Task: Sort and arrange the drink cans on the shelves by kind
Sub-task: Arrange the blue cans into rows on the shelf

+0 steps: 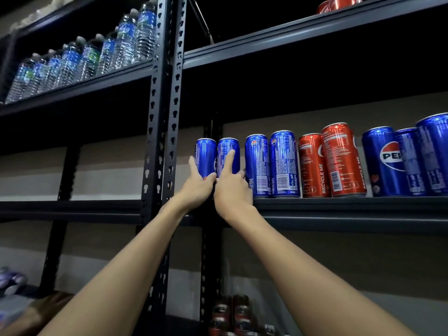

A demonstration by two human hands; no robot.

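On the black middle shelf [339,202] stands a row of tall cans. At its left end my left hand [197,187] grips a blue can [206,155] low down, thumb and fingers round its base. Right beside it my right hand [232,187] holds a second blue can [229,151], index finger stretched up its front. Two more blue cans [271,163] follow to the right, then two red cans [332,161], then several blue Pepsi cans [400,161] at the right edge.
A perforated black upright [167,105] stands just left of my hands. Water bottles [84,57] line the upper left shelf. Red cans [339,2] sit on the top right shelf. Dark cans [230,314] stand on a low shelf below.
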